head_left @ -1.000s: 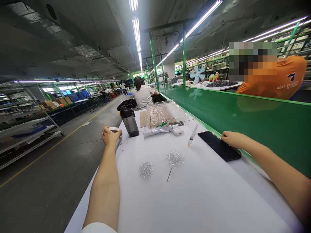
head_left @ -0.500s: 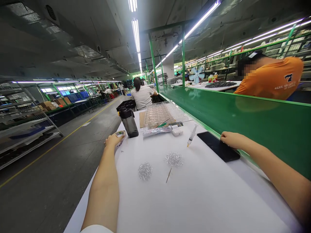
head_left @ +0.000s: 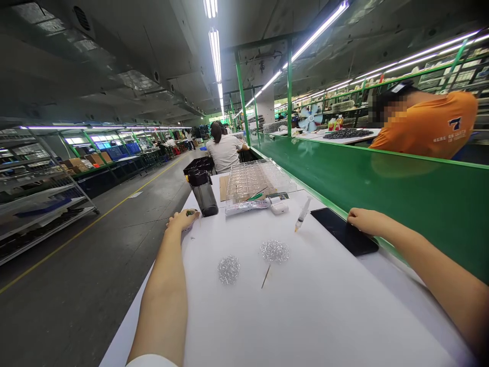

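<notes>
My left hand [head_left: 182,220] sits at the table's left edge, close to a dark water bottle [head_left: 203,196], its fingers closed over a small roll [head_left: 191,213] that mostly hides under them, with a green mark showing. My right hand [head_left: 365,221] lies flat on a black phone or tablet [head_left: 344,232]. Between them on the white table [head_left: 324,311] are a syringe [head_left: 302,214], two heaps of clear beads [head_left: 229,270] [head_left: 274,251], and a thin stick [head_left: 266,276]. Farther back stands a clear plastic tray [head_left: 248,179].
A green partition [head_left: 382,188] runs along the table's right side, with a person in an orange shirt [head_left: 424,125] beyond it. At the far end sit a person in a white shirt [head_left: 223,153] and a black crate [head_left: 198,165]. A grey aisle and shelving lie left.
My left hand has moved right along the table edge, and the small roll has turned from showing its ring to lying mostly under my fingers. My right hand has stayed on the black device.
</notes>
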`<state>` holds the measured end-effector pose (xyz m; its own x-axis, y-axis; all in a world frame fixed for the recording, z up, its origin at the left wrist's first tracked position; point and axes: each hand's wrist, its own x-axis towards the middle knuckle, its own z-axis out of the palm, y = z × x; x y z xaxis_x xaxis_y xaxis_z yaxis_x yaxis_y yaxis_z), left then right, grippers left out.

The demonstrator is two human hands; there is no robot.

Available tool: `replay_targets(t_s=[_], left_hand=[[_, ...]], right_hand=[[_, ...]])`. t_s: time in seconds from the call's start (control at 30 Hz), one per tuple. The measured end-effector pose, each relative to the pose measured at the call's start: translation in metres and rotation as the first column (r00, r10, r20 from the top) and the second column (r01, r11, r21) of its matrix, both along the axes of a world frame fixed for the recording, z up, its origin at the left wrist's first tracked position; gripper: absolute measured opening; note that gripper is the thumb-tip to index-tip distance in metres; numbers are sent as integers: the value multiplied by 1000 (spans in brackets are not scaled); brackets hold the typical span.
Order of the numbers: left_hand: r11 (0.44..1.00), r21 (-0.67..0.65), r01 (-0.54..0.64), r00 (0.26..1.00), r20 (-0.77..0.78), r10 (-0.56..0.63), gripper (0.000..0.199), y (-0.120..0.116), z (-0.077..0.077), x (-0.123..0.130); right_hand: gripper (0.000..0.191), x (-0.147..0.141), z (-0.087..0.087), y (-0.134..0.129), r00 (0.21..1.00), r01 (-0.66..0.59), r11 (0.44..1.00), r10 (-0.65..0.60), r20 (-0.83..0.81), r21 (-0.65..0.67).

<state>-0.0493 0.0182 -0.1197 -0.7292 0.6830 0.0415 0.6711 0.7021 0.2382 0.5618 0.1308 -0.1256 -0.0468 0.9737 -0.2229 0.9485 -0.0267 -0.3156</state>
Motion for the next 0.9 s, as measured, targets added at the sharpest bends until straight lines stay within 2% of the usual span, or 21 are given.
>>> replay_targets(t_s=[0.23, 0.37, 0.5, 0.77, 0.9], left_hand=[[996, 63, -61, 998, 6, 61, 98, 2, -4, -8], [970, 187, -152, 988, 12, 153, 105, -1, -4, -4], [910, 354, -215, 974, 5, 228, 99, -3, 2, 4], [835, 534, -129, 978, -71, 197, 90, -2, 8, 16], [834, 546, -77, 985, -89, 149, 88, 0, 10, 19]], right_hand=[[33, 3, -5, 3, 1000, -12, 1000, 12, -14, 25], [38, 2, -2, 1, 1000, -4, 1000, 4, -8, 20], [39, 0, 1, -3, 1000, 15, 1000, -15, -23, 17], [39, -3, 4, -6, 1000, 5, 1000, -5, -9, 10], [40, -4, 5, -7, 1000, 6, 1000, -6, 4, -9]])
